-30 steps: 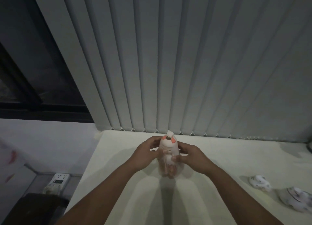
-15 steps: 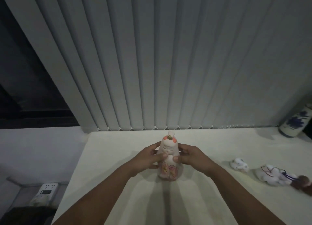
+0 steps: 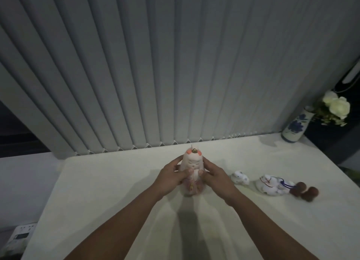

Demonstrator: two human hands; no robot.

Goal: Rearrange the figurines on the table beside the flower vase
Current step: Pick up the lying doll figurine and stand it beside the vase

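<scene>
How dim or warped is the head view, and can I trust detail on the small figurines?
Head view: dim and grainy; blinds bow from wide-angle distortion. Both arms throw shadows toward the camera across the table. The doll, held by left hand and right hand, reads fine; the small figurines look soft.

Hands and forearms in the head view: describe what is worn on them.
Nothing is worn. The left hand and the right hand are bare, without gloves, and no rings show. Both forearms are bare as far as the frame shows, with no sleeve, watch or bracelet. The dim light hides finer detail.
</scene>
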